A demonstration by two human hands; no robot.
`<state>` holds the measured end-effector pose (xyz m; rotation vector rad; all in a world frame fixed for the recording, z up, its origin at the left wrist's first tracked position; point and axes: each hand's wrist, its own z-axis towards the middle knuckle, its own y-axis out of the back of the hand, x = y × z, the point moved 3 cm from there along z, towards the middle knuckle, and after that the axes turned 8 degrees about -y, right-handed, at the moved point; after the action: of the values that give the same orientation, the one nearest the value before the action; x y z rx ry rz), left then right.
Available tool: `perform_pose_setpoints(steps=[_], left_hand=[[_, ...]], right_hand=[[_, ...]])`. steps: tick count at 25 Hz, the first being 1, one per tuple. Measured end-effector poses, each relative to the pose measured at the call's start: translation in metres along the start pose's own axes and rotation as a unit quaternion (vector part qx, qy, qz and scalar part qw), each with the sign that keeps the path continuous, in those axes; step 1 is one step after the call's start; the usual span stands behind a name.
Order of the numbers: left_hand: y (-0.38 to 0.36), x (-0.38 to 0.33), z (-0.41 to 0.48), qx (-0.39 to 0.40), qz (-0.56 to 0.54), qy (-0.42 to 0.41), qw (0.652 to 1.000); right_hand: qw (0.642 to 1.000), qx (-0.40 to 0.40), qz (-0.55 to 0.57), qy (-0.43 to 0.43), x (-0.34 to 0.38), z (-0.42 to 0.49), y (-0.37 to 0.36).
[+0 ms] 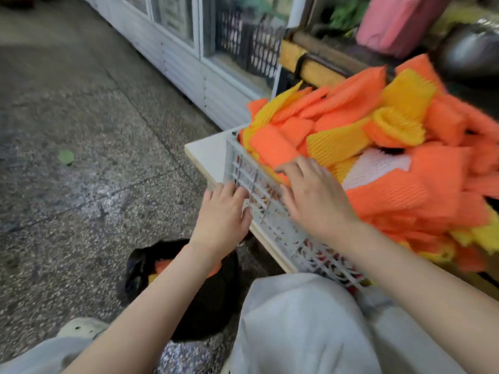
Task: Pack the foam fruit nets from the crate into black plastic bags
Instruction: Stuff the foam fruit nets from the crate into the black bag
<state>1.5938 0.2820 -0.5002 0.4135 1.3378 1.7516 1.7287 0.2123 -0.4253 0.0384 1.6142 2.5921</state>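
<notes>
orange and yellow foam nets, white crate, black bag

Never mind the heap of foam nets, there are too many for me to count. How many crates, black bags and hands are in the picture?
Crate: 1
Black bag: 1
Hands: 2, left hand and right hand
Total: 4

Bare forearms, loose pale grey trousers, pale perforated clog on one foot
</notes>
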Motion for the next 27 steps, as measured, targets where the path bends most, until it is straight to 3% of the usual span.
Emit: perform_pose_setpoints(steps=[3,6,12,18,20,22,27], left_hand=[[0.018,-0.053,0.032,-0.031,-0.047,-0.052,0.997],[0.015,-0.112,0.045,0.007,-0.134,-0.132,0.982],[-0.031,-0.203,0.015,0.103,-0.098,-0.269,0.953],[-0.046,-0.212,0.017,0.085,-0.03,-0.248,0.964],[-0.043,-0.208,0.024,0.074,-0.055,-0.239,0.967],[-0.034,-0.202,0.029,0.078,-0.114,-0.228,0.964],[0.01,-0.179,0.039,-0.042,-0.233,-0.128,0.963]], right_hand=[[0.996,-0.075,-0.013,-0.04,-0.042,-0.013,0.047],[0.991,-0.075,-0.029,-0.107,-0.092,-0.04,0.069],[0.959,0.195,-0.075,-0.191,-0.161,-0.097,0.057],[0.955,0.186,-0.142,-0.183,-0.168,-0.096,0.046],[0.956,0.183,-0.136,-0.186,-0.168,-0.089,0.045],[0.963,0.157,-0.091,-0.198,-0.17,-0.083,0.051],[0.971,0.064,0.061,-0.222,-0.179,-0.076,0.071]])
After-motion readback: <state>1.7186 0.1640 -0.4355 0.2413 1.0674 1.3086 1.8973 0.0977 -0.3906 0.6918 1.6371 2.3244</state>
